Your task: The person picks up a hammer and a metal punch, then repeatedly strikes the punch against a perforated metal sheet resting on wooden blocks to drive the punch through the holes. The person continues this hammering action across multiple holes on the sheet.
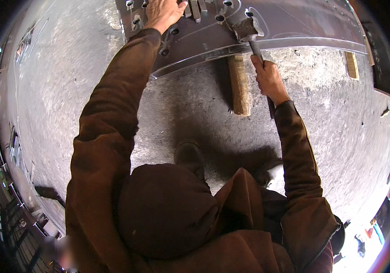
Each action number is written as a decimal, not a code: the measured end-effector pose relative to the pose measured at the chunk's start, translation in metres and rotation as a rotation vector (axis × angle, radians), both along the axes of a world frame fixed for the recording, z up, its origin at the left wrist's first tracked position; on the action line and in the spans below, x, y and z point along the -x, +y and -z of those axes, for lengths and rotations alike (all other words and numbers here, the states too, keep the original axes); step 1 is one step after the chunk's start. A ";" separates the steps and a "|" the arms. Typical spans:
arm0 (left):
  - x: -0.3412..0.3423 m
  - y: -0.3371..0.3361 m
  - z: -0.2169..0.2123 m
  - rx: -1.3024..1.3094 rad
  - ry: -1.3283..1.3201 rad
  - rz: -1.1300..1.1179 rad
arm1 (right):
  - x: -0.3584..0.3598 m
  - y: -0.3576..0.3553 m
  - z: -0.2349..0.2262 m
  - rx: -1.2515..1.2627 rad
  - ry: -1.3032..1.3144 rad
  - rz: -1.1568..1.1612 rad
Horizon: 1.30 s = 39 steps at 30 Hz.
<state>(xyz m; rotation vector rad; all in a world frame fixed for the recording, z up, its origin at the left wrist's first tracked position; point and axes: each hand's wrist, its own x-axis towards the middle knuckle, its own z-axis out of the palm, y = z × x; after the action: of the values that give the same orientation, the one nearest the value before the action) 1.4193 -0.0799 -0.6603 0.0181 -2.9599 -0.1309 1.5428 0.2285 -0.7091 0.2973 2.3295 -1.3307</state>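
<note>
In my right hand (pixel 271 82) is a sledgehammer (pixel 246 30), the fingers wrapped round its dark shaft. Its blocky, worn metal head lies over the near part of a dark steel plate (pixel 295 27). My left hand (pixel 164 14) reaches over the plate's far left part, its thumb stretched out beside several short metal bars (pixel 196 10). The other fingers are cut off by the upper edge, so what they hold cannot be seen. Round holes (pixel 220 18) and chalk-like lines mark the plate around both hands.
A wooden block (pixel 239 86) juts out from under the plate's near edge, and a second wooden block (pixel 352 66) sits farther right. My boots (pixel 188 154) stand on the rough, stained floor (pixel 331 132). Metal pieces (pixel 15 148) lie along the left side.
</note>
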 end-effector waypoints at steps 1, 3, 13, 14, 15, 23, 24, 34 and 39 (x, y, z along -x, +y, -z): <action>0.002 0.006 -0.001 -0.049 -0.042 -0.034 | 0.000 0.001 0.000 0.007 -0.010 0.006; 0.006 0.017 -0.001 -0.150 -0.126 -0.103 | -0.001 0.001 0.002 -0.007 0.036 0.008; 0.001 -0.003 0.002 -0.514 -0.200 -0.083 | 0.003 0.007 0.015 -0.039 0.060 -0.033; -0.004 -0.014 0.009 -0.672 -0.182 -0.057 | 0.001 -0.001 0.011 -0.004 0.049 -0.020; -0.016 -0.007 0.007 -0.927 -0.197 -0.113 | -0.001 0.000 0.008 0.014 0.040 0.010; -0.101 0.017 -0.003 -1.590 -0.268 0.146 | 0.000 0.004 0.011 0.182 -0.159 0.153; -0.101 0.016 0.004 -1.474 -0.234 0.250 | 0.000 0.002 0.009 0.151 -0.149 0.158; -0.095 0.028 0.064 -0.799 0.098 0.452 | -0.006 -0.001 0.014 0.173 -0.088 0.155; -0.095 0.030 0.070 -0.844 0.141 0.489 | -0.005 -0.001 0.015 0.143 -0.069 0.157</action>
<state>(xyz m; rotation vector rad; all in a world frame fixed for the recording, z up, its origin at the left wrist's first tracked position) 1.5144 -0.0499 -0.7307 -0.5654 -2.4775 -1.3430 1.5475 0.2272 -0.7245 0.4807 2.1784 -1.5274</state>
